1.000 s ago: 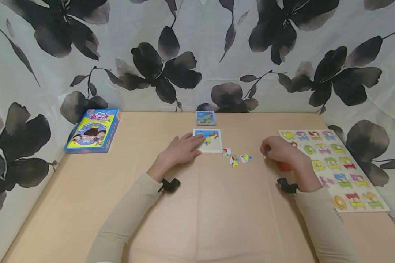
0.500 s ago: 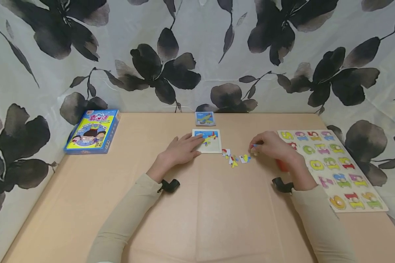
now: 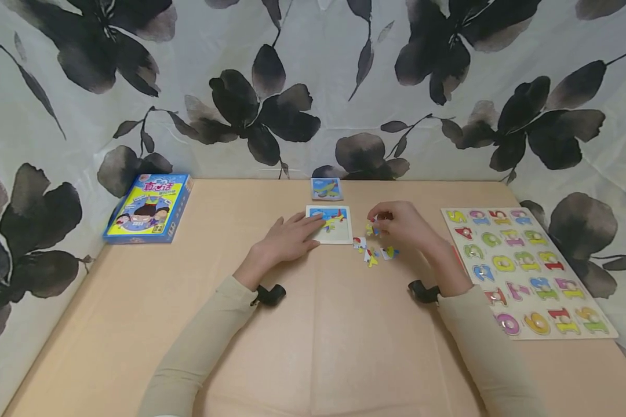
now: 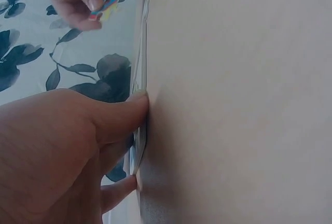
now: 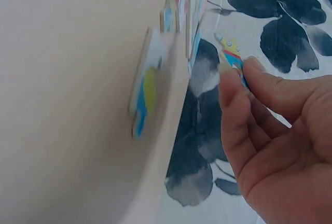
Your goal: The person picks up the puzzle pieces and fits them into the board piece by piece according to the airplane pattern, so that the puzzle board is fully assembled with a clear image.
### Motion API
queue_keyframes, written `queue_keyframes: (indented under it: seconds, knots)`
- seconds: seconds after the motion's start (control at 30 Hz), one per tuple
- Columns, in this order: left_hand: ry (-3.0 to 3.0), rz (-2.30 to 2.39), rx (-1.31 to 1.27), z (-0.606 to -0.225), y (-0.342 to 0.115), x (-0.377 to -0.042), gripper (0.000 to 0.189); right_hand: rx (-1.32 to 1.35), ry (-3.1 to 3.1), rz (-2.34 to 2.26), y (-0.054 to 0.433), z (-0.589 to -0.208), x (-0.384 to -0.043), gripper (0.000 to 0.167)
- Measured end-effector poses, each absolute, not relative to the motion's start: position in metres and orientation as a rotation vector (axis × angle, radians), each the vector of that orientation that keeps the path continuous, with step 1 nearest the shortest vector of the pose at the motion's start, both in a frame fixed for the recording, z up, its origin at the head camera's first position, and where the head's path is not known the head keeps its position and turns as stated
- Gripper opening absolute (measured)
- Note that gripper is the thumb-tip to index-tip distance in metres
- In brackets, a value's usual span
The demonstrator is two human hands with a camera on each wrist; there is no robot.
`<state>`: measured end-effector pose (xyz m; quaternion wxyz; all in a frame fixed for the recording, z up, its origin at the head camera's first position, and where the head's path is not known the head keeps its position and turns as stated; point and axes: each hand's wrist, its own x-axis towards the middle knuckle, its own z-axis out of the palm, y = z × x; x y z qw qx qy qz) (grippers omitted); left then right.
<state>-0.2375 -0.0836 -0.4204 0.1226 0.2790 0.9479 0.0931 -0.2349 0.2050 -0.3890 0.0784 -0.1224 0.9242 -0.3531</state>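
Note:
My left hand [image 3: 287, 238] lies palm down with its fingers extended over the left part of a small white-framed jigsaw board [image 3: 339, 236]. In the left wrist view its thumb rests at the board's edge. My right hand [image 3: 406, 226] pinches a colourful jigsaw piece [image 5: 232, 53] between thumb and fingertips, raised just right of the board. That piece shows yellow, red and blue in the right wrist view. Several loose jigsaw pieces [image 3: 372, 258] lie on the table below the right hand, by the board's lower right corner; one loose piece [image 5: 148, 84] appears close up in the right wrist view.
Behind the board lies a small blue picture card [image 3: 326, 189]. A blue and yellow box [image 3: 148, 208] sits at the back left. At right is a large white board of colourful shapes [image 3: 527, 272], partly under the right forearm. A floral cloth [image 3: 344, 116] hangs behind the table.
My right hand has moved left from beside the large board to just above the loose pieces, carrying the jigsaw piece. The left hand has stayed on the jigsaw board.

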Motion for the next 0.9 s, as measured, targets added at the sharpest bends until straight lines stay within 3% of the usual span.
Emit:
queue_keyframes:
  seconds: [0.4, 0.9]
  knots:
    - [2.76, 0.277, 0.811, -0.419, -0.083, -0.238, 0.06, -0.349, 2.745, -1.234, 0.181, -0.404, -0.25, 0.005]
    - [2.76, 0.273, 0.807, -0.417, -0.084, -0.237, 0.059, -0.167, 2.596, -1.392, 0.157, -0.406, -0.26, 0.012]
